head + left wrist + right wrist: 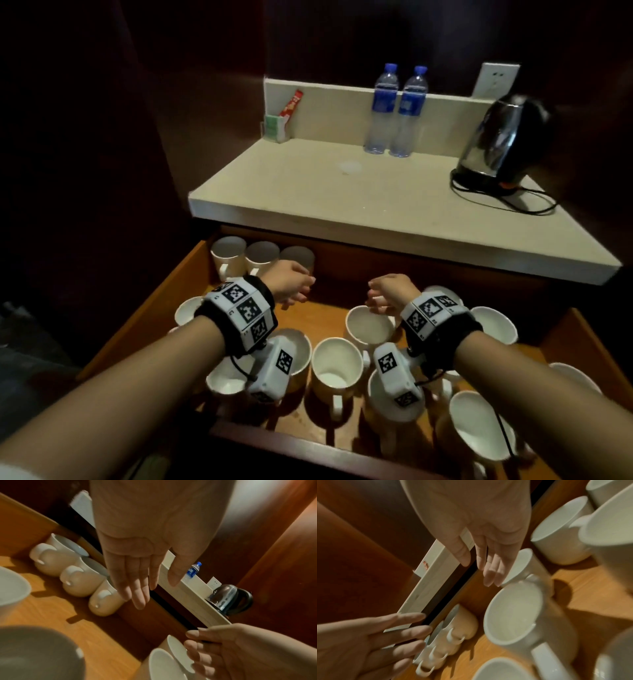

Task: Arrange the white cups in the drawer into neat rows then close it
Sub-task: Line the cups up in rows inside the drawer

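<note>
The wooden drawer (144, 308) is pulled out below a pale countertop. Three white cups (262, 255) stand in a row at its back left corner, handles toward me; the same row of cups (77, 580) shows in the left wrist view. Several more white cups (337, 365) stand scattered across the front and right. My left hand (291, 284) hovers just right of the row, fingers straight, holding nothing. My right hand (385, 294) hangs over a cup (370, 325) in the middle, fingers relaxed and empty. The right hand's fingertips (491, 577) are close to a cup rim (520, 566).
On the countertop (308, 185) above the drawer stand two water bottles (397, 109), a black kettle (507, 137) with its cord, and a small holder with sachets (277, 126). Dark walls close in on the left. The drawer's front edge (308, 445) is near me.
</note>
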